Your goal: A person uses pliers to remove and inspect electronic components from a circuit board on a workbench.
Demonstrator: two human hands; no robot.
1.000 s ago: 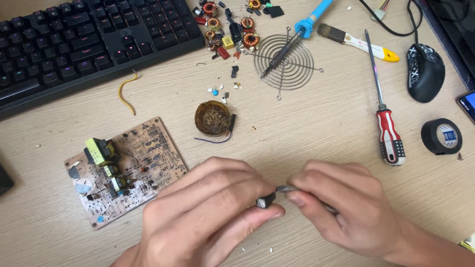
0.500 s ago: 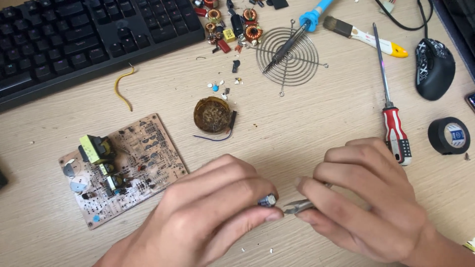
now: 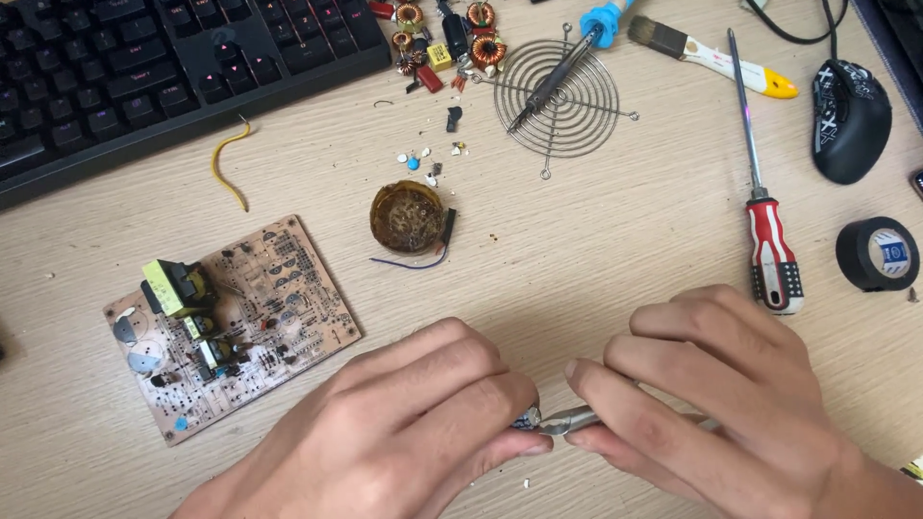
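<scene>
Pinching a small component, the left hand meets metal pliers gripped by the right hand, near a circuit board on the counter.

I see a tiny silver and blue part pinched in my left hand, near the front edge of the counter. My right hand holds thin grey metal tweezers, lying flat, their tip touching the part.
</scene>
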